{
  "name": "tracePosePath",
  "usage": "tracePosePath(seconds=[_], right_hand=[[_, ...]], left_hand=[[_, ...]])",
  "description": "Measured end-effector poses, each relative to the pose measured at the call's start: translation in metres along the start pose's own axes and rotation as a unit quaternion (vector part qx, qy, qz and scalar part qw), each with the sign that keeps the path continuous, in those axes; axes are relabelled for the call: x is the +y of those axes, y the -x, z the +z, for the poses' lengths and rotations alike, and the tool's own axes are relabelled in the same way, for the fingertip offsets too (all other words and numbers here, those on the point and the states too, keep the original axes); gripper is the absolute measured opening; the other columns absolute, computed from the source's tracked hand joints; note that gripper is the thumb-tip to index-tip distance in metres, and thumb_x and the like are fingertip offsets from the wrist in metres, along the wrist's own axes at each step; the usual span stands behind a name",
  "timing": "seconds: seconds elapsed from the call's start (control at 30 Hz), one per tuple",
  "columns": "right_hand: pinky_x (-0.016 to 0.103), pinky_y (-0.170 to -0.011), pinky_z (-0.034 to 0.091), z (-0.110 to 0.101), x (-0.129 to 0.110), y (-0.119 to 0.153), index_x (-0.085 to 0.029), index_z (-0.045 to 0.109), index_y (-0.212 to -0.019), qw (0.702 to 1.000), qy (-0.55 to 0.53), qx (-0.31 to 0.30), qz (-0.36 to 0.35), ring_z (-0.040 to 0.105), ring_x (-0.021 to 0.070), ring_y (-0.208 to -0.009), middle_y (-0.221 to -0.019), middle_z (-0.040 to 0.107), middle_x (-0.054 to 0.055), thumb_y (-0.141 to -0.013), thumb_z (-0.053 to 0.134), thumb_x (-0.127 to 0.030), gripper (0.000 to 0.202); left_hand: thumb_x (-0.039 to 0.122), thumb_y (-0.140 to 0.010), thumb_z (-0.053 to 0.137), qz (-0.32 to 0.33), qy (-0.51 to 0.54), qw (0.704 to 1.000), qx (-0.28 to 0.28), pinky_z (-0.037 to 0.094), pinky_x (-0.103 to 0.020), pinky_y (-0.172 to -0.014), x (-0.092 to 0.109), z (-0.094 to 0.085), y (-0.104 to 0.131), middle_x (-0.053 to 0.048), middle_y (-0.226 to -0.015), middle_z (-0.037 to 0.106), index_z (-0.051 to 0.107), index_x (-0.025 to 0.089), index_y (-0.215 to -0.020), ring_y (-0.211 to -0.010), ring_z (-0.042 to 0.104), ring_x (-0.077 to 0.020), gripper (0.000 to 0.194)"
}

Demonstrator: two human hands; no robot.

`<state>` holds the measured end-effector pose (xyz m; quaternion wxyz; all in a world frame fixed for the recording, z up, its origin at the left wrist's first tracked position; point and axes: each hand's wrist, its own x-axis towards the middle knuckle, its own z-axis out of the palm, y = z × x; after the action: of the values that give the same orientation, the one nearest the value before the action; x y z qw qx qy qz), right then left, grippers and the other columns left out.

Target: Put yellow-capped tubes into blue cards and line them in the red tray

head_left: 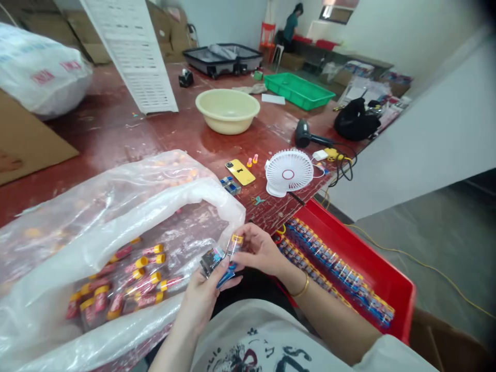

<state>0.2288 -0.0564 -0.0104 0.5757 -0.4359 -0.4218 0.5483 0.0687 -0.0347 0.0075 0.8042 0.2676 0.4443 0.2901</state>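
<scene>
My left hand [204,294] is closed round small clear plastic packs [212,261] with dark and blue printing. Fingers of my right hand [261,250] pinch a small clear pack [234,243] with a yellow top, right against those in the left; its contents are too small to make out. To the left lies a large clear plastic bag [186,199], its mouth open towards me. Inside it are several small pink tubes with yellow caps [149,284]. Below the table edge at right, a red tray [405,294] holds rows of similar blue and yellow packs [329,263].
On the red table [112,132] are a yellow phone [242,173], a white fan [289,173], a hair dryer [304,135], a cream basin [228,113], a green tray [298,90] and an open suitcase [222,58]. A person [291,28] stands far back.
</scene>
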Motion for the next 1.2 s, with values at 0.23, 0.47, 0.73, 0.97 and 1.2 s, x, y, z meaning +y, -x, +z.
tracePosePath(seconds=[0.23, 0.47, 0.73, 0.97, 1.2], right_hand=[[0.019, -0.06, 0.049, 0.012, -0.002, 0.013, -0.025, 0.035, -0.102, 0.999, 0.05, -0.01, 0.003, 0.056, 0.0087, -0.078, -0.101, 0.051, -0.001, -0.053, 0.088, -0.02, 0.072], [0.016, -0.054, 0.049, 0.017, 0.004, 0.009, -0.025, 0.034, -0.1, 0.998, 0.056, 0.007, 0.002, 0.054, 0.0055, -0.068, -0.095, 0.05, -0.003, -0.058, 0.082, -0.014, 0.065], [0.016, -0.052, 0.047, 0.018, 0.006, 0.009, -0.025, 0.033, -0.101, 0.998, 0.069, 0.013, -0.003, 0.053, 0.0048, -0.065, -0.096, 0.051, -0.002, -0.06, 0.078, -0.014, 0.062], [0.016, -0.051, 0.046, 0.017, 0.001, 0.01, -0.025, 0.033, -0.099, 0.998, 0.067, 0.01, 0.0, 0.054, 0.0056, -0.065, -0.096, 0.051, -0.003, -0.06, 0.077, -0.014, 0.061], [0.014, -0.049, 0.043, 0.02, 0.001, 0.011, -0.025, 0.033, -0.097, 0.998, 0.061, 0.015, -0.005, 0.05, 0.0045, -0.062, -0.091, 0.049, -0.004, -0.059, 0.078, -0.014, 0.06]], left_hand=[[0.031, -0.065, 0.082, -0.003, 0.029, 1.0, 0.012, 0.06, -0.032, -0.072, 0.001, 0.017, 0.007, -0.008, -0.083, 0.077, 0.073, 0.014, -0.099, -0.085, 0.072, -0.0256, 0.039], [0.035, -0.066, 0.081, 0.007, 0.036, 0.999, 0.013, 0.058, -0.036, -0.079, 0.0, 0.018, 0.009, -0.011, -0.093, 0.077, 0.071, 0.013, -0.102, -0.092, 0.07, -0.0278, 0.043], [0.036, -0.071, 0.077, 0.014, 0.033, 0.999, 0.005, 0.058, -0.036, -0.08, -0.002, 0.016, 0.008, -0.011, -0.099, 0.076, 0.066, 0.015, -0.113, -0.093, 0.07, -0.0263, 0.048], [0.037, -0.068, 0.079, 0.014, 0.03, 0.999, 0.014, 0.058, -0.035, -0.078, -0.001, 0.018, 0.009, -0.01, -0.088, 0.077, 0.069, 0.015, -0.111, -0.088, 0.071, -0.0263, 0.049], [0.036, -0.066, 0.08, 0.013, 0.025, 0.999, 0.021, 0.058, -0.034, -0.076, -0.001, 0.018, 0.009, -0.011, -0.088, 0.077, 0.07, 0.015, -0.108, -0.087, 0.072, -0.0268, 0.048]])
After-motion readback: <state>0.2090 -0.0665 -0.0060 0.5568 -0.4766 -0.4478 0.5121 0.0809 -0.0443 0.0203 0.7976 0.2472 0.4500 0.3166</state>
